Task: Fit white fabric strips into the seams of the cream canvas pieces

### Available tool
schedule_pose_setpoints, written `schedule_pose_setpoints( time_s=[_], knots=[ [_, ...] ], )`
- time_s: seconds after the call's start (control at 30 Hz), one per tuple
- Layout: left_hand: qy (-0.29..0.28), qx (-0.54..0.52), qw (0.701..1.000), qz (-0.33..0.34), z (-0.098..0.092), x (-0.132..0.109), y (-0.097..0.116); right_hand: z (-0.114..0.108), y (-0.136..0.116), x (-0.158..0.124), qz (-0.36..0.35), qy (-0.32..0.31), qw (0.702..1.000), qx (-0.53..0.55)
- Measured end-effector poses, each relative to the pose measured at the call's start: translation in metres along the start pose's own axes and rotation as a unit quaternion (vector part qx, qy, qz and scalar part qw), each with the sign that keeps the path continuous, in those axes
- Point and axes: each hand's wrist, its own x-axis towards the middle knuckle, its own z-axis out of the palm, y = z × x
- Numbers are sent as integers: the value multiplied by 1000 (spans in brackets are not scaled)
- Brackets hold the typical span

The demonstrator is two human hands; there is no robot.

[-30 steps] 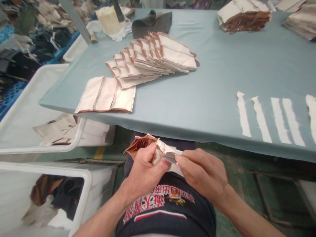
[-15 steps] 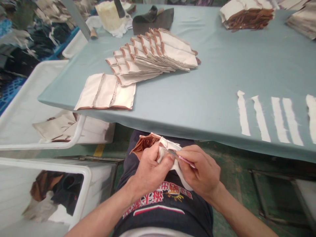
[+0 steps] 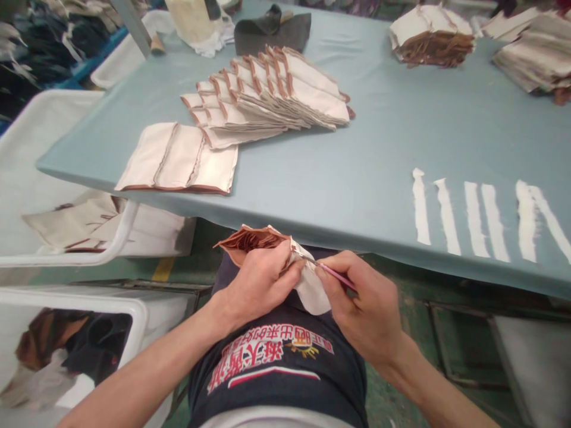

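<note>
My left hand pinches a sewn fabric piece with a brown gathered side and a white backing, held above my lap just in front of the table edge. White cloth hangs from it between my two hands. Closed round a slim pink-handled tool with a thin metal tip, my right hand is at the right of the piece. The tip meets the fabric's edge beside my left fingertips; its exact kind I cannot make out.
On the blue-green table lie a fanned stack of sewn pieces, a single flat piece, several white strips and more stacks. White bins with fabric stand at left.
The view has shifted a little to the right. My right hand has drawn slightly away from the left, and more of the tool's metal tip shows at the fabric edge.
</note>
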Motion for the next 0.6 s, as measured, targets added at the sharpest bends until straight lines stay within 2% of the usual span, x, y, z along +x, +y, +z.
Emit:
schedule_pose_setpoints(
  time_s=[0.13, 0.27, 0.37, 0.47, 0.6],
  knots=[
    [-50, 87, 994, 35, -2, -3, -11, -7, -1, 2, 44, -51, 998, 1],
    [-75, 88, 993, 35, 1, -9, -17, -8, 2, 3, 50, -90, 994, 18],
    [-42, -10, 998, -40, 5, -10, -10, -2, 6, 3, 25, -78, 996, 41],
    [25, -174, 974, -140, 7, -9, 4, 8, 10, 3, -5, -37, 997, 72],
    [42, -253, 953, -161, 4, -10, 19, 15, 16, 1, -46, 3, 993, 106]
  ],
)
